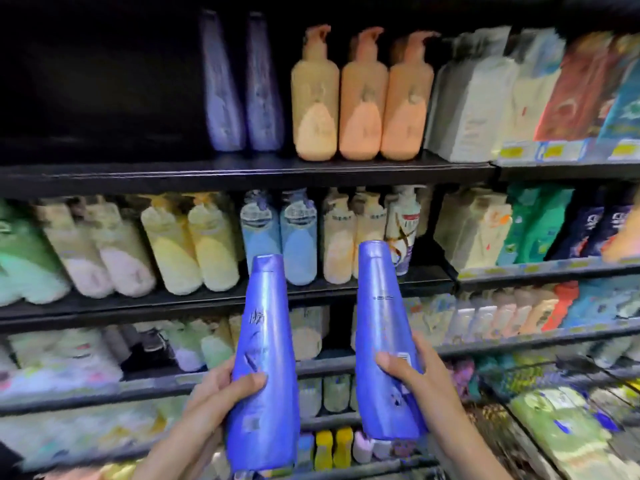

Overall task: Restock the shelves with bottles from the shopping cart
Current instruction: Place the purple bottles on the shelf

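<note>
I hold two tall blue bottles upright in front of the shelves. My left hand grips the lower half of the left blue bottle. My right hand grips the right blue bottle near its base. On the top shelf stand two matching purple-blue bottles, with dark open shelf space to their left. The shopping cart's wire edge shows at the lower right with green packs in it.
Three orange pump bottles stand right of the purple ones on the top shelf. The middle shelf is packed with yellow, pink, green and light blue bottles. Lower shelves hold more bottles. Boxed goods fill the right-hand bay.
</note>
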